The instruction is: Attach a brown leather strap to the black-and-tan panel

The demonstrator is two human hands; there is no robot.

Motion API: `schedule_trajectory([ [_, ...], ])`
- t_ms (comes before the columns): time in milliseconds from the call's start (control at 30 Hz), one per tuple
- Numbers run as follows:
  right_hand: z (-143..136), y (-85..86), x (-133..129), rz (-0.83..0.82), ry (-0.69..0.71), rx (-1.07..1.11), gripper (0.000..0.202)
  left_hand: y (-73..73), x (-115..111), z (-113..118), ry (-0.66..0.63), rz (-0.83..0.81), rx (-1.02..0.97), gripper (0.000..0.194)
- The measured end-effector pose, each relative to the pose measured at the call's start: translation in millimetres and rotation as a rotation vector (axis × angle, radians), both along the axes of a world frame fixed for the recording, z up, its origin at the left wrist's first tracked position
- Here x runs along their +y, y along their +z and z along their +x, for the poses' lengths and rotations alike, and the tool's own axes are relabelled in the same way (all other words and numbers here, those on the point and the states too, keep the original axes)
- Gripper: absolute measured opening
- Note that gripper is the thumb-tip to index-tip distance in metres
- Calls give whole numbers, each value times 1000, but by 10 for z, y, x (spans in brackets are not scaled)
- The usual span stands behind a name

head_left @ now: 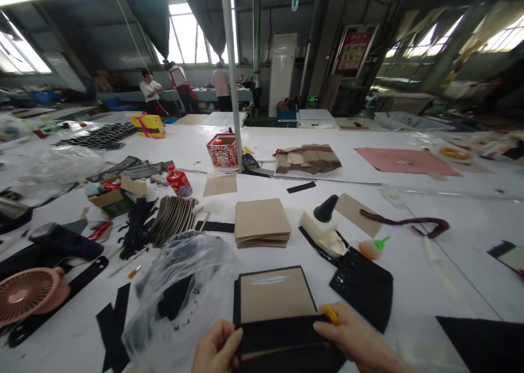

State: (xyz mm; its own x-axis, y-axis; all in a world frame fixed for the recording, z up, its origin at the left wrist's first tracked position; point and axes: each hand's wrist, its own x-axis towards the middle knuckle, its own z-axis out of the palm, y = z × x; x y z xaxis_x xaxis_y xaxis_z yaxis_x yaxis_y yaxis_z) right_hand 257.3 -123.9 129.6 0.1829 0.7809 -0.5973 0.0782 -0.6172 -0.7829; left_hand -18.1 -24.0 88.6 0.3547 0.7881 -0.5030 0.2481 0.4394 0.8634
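Note:
A black fabric-wrapped panel with a brown cardboard face lies on the white table right in front of me. My left hand pinches its lower left edge. My right hand presses the black flap at its lower right and holds a thin yellow tool between the fingers. Beyond the panel sits a stack of brown cardboard squares.
A crumpled clear plastic bag with black pieces lies left of the panel. A white glue bottle with black nozzle, a small green-capped bottle and black fabric lie to the right. A pink fan sits far left. Three people stand at a far bench.

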Motion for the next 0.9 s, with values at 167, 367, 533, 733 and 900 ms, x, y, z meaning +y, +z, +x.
schedule_trajectory([
  [167,180,-305,378,90,-11,-170,24,-299,419,245,-147,165,183,46],
  [367,359,-707,682,44,-16,-302,20,-439,777,444,-189,241,369,37],
  [533,466,-896,800,21,14,-429,23,-549,881,494,-189,216,422,38],
  [733,490,-985,861,2,47,-478,24,-634,925,501,-137,177,456,38],
  [900,477,-1016,882,-9,50,-516,23,-644,945,508,-121,153,456,38],
])
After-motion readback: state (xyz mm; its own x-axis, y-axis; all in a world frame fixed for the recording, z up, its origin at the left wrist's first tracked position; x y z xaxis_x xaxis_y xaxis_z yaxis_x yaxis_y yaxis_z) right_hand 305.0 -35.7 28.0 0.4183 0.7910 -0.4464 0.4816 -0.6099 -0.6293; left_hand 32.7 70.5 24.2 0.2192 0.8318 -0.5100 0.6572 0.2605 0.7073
